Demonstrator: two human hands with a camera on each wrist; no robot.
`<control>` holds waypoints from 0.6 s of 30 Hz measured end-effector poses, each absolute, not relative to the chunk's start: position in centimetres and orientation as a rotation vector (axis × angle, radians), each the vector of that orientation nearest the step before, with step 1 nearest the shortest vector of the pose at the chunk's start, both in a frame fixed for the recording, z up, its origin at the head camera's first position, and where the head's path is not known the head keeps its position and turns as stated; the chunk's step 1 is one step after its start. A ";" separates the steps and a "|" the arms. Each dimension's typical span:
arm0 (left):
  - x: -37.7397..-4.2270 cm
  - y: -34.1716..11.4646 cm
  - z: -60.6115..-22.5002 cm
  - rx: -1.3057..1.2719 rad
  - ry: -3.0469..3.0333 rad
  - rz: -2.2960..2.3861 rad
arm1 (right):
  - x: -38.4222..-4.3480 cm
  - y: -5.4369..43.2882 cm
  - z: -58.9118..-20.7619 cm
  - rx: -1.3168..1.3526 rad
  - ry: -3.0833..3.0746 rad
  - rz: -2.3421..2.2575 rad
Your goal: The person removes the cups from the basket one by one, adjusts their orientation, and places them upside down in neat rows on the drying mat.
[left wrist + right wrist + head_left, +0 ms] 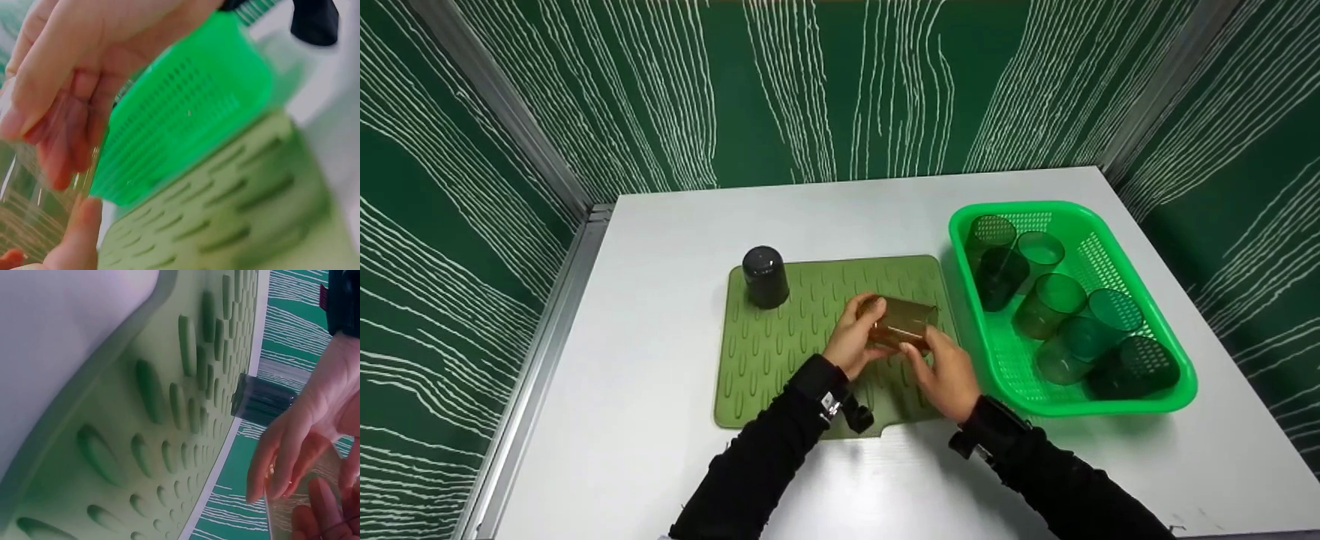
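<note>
An amber see-through tumbler (pixel 906 321) lies sideways between both hands, above the green drying mat (pixel 750 390). My left hand (pixel 853 335) grips its left end, thumb on top. At its right end my right hand (pixel 947 373) holds it by the rim, with the thumb low on the near side. In the left wrist view the clear wall of the tumbler (pixel 34 197) shows fingers through it. A dark grey tumbler (pixel 766 279) stands upside down on the mat's far left corner.
On the right a bright green basket (pixel 1110 409) holds several tumblers, among them a teal tumbler (pixel 1116 311), an olive tumbler (pixel 1051 304) and a dark tumbler (pixel 1136 367). The white table (pixel 652 337) runs back to green walls (pixel 840 90) with white wavy lines.
</note>
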State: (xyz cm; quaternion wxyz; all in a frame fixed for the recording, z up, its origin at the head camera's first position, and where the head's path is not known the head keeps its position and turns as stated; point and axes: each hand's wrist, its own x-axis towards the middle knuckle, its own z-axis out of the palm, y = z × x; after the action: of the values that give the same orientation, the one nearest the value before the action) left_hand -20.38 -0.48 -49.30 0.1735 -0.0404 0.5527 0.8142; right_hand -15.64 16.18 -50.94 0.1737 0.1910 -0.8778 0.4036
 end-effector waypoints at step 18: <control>-23.7 -2.7 -44.0 0.439 2.523 1.727 | -14.6 19.1 -52.0 0.565 -2.886 0.963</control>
State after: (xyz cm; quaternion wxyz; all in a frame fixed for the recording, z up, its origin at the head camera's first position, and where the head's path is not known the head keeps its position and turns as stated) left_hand -23.75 -2.68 -44.00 0.0262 0.1420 0.8166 0.5589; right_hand -14.61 19.09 -52.02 0.0235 0.1825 -0.9324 0.3112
